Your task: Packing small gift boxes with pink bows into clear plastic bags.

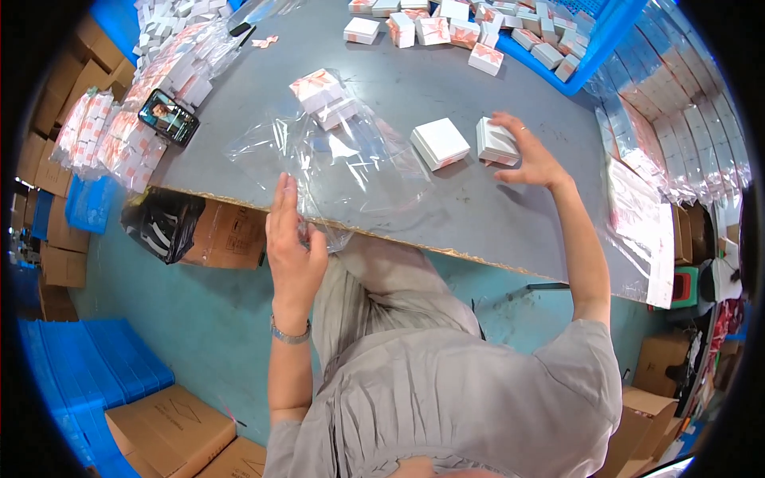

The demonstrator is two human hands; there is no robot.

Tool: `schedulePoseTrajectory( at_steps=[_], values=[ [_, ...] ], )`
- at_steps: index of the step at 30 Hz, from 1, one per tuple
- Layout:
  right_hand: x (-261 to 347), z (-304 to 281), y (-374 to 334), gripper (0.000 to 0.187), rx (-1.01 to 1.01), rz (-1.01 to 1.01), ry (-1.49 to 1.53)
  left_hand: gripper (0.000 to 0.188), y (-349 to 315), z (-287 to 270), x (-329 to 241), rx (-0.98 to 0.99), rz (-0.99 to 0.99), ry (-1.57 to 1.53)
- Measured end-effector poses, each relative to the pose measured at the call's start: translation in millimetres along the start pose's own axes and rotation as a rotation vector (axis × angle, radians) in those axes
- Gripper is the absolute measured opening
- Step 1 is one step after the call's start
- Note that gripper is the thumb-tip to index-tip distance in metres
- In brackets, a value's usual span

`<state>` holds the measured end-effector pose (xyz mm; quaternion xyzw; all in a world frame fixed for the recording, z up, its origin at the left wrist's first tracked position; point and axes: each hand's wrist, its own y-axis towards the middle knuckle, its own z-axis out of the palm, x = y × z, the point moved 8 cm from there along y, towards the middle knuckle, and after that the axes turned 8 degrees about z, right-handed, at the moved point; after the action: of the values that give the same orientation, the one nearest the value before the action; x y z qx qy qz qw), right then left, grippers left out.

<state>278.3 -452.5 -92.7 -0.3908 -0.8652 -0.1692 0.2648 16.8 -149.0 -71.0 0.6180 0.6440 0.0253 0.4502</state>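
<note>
A clear plastic bag [374,171] lies spread over the front of the grey table, with a few small white boxes with pink bow prints [319,92] inside its far end. My left hand [293,247] is at the bag's near edge, its fingers stretched along the film and the film passing between thumb and fingers. On the right, my right hand [532,155] curves around a small stack of white boxes [494,142], fingertips at the far side and thumb at the near side. Just left of it stands another stack of white boxes [441,143].
Loose boxes [433,30] lie at the back beside a blue crate [610,48] of more boxes. Bagged boxes [179,76] and a phone [169,117] are at the left. Wrapped packs [661,103] are stacked at the right. Cartons [171,426] stand on the floor.
</note>
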Motion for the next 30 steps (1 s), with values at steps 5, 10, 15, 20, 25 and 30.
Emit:
schedulePoseTrajectory(
  at_steps=[5, 10, 15, 20, 25, 30],
  values=[
    [-6.2, -0.3, -1.2, 0.074, 0.026, 0.048, -0.096, 0.067, -0.8, 0.9, 3.2, 0.000, -0.063, -0.020],
    [1.4, -20.9, 18.5, 0.047, 0.321, 0.153, 0.085, 0.066, -1.5, 0.6, 1.7, 0.018, -0.020, 0.053],
    [-9.2, -2.9, 31.6, 0.048, 0.484, 0.476, -0.268, 0.066, -3.4, -3.3, 0.4, 0.001, -0.080, -0.020],
    [-66.6, -17.8, 45.8, 0.080, 0.144, 0.481, -0.279, 0.068, -6.7, -4.0, -0.4, 0.012, -0.048, 0.013],
    [-13.8, -30.5, 6.0, 0.076, -0.282, 0.506, -0.544, 0.068, -3.9, -3.9, 9.3, 0.002, -0.105, -0.026],
    [2.8, -2.1, 9.4, 0.055, -0.217, 0.557, -0.507, 0.070, -6.4, -5.5, 12.9, -0.002, 0.001, 0.034]
  ],
)
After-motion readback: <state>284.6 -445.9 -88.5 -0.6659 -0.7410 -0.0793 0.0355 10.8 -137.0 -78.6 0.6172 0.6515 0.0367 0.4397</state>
